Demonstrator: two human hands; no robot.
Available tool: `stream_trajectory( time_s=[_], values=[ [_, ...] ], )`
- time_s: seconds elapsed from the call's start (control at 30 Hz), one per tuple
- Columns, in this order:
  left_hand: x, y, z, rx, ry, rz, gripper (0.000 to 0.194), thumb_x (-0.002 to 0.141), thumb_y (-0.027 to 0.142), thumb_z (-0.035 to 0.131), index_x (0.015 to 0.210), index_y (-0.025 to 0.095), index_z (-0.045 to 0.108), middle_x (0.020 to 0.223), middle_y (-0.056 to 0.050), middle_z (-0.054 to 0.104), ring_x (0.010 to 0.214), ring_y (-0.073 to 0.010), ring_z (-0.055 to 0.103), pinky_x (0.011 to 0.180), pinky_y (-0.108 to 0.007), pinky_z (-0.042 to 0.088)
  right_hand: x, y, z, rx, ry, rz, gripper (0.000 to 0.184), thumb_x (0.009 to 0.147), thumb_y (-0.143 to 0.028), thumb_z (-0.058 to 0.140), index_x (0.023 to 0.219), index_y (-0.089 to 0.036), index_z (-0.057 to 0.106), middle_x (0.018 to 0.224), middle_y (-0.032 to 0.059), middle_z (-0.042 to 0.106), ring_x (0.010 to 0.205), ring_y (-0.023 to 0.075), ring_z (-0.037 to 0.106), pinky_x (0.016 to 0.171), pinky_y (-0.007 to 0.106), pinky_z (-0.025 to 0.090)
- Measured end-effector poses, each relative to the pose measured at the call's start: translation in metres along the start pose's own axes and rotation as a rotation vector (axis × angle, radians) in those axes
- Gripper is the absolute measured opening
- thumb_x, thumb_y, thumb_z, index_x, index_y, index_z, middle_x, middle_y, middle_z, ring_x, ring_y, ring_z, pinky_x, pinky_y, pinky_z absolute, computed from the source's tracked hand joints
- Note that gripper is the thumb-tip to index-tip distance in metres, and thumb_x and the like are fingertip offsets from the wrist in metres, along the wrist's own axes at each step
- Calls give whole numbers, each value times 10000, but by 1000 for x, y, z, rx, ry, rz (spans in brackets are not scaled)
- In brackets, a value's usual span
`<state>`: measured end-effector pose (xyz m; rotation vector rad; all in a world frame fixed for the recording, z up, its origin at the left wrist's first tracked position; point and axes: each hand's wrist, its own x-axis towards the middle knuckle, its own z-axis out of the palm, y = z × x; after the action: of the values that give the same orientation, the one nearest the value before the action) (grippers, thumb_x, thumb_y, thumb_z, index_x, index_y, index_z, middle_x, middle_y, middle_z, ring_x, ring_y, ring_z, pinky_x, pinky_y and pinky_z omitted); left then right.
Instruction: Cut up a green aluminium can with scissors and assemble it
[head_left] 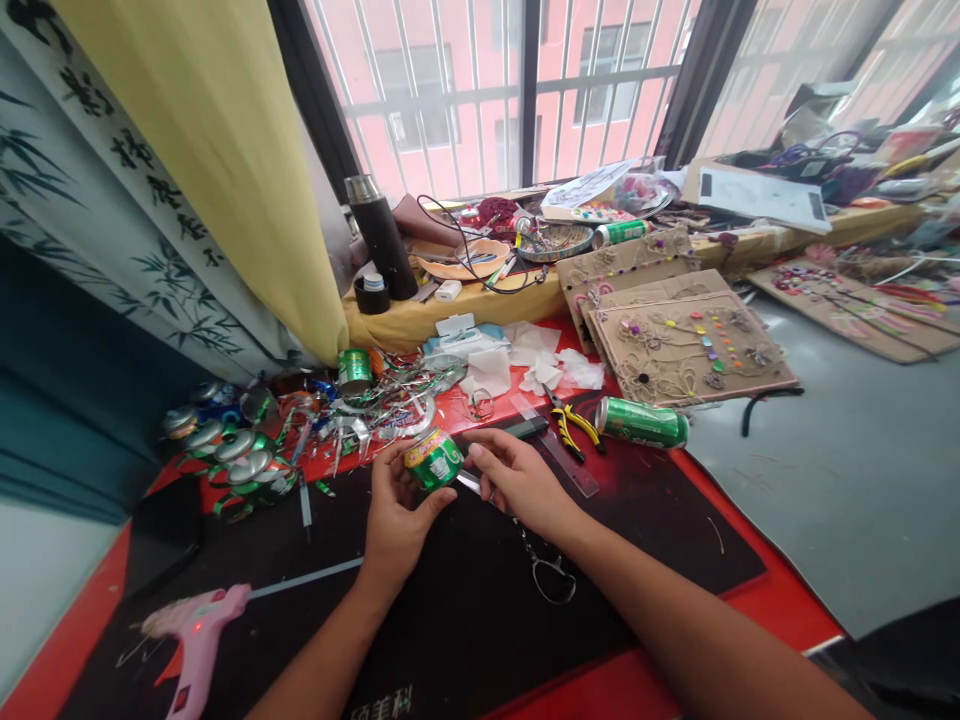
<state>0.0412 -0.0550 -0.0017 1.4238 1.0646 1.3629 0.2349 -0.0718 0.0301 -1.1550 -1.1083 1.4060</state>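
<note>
My left hand (397, 515) is closed round a cut-off piece of green drink can (433, 459), held just above a black mat (300, 590). My right hand (517, 480) is beside the can piece on its right, fingers curled on a thin silvery strip (469, 483) that runs from the can. Scissors (546, 565) lie on the mat under my right wrist, handles toward me.
A pink glue gun (196, 630) lies at the mat's near left. Cut can scraps and can tops (247, 460) pile up at the left. A whole green can (642, 422), yellow-handled pliers (574, 425), a clear ruler (559, 455), decorated cardboard panels (690, 345) and a black flask (382, 240) lie beyond.
</note>
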Motion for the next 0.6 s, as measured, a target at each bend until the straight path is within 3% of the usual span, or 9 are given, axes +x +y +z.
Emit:
stream_trajectory(
  time_s=[0.17, 0.23, 0.47, 0.6],
  values=[
    [-4, -4, 0, 140, -52, 85, 710, 768, 449, 951, 1346, 305, 564, 1381, -90, 648, 1284, -308, 681, 1089, -451, 552, -7, -3, 4, -76, -21, -63, 558, 944, -500, 750, 1391, -180, 652, 1197, 109, 692, 678, 123, 645, 443, 201, 421],
    [-7, -5, 0, 170, -103, 110, 734, 771, 445, 952, 1377, 310, 561, 1417, -98, 637, 1310, -322, 671, 1112, -479, 548, -9, -4, 5, -92, -54, -60, 555, 937, -496, 761, 1382, -181, 656, 1206, 116, 698, 691, 129, 655, 440, 198, 426],
    [-13, 1, 1, 154, -173, 82, 966, 811, 451, 922, 1615, 350, 396, 1630, -127, 521, 1473, -362, 570, 1169, -491, 524, -2, -8, -1, 57, -104, 12, 583, 928, -677, 722, 1197, -159, 736, 818, 13, 681, 567, 113, 600, 432, 197, 411],
    [-11, 5, 2, 76, -156, 23, 857, 846, 414, 892, 1579, 331, 456, 1537, -124, 613, 1396, -342, 637, 1115, -463, 561, -2, -10, -2, 151, -129, 59, 606, 890, -749, 725, 1002, -154, 762, 718, -6, 641, 560, 115, 589, 425, 186, 407]
  ],
)
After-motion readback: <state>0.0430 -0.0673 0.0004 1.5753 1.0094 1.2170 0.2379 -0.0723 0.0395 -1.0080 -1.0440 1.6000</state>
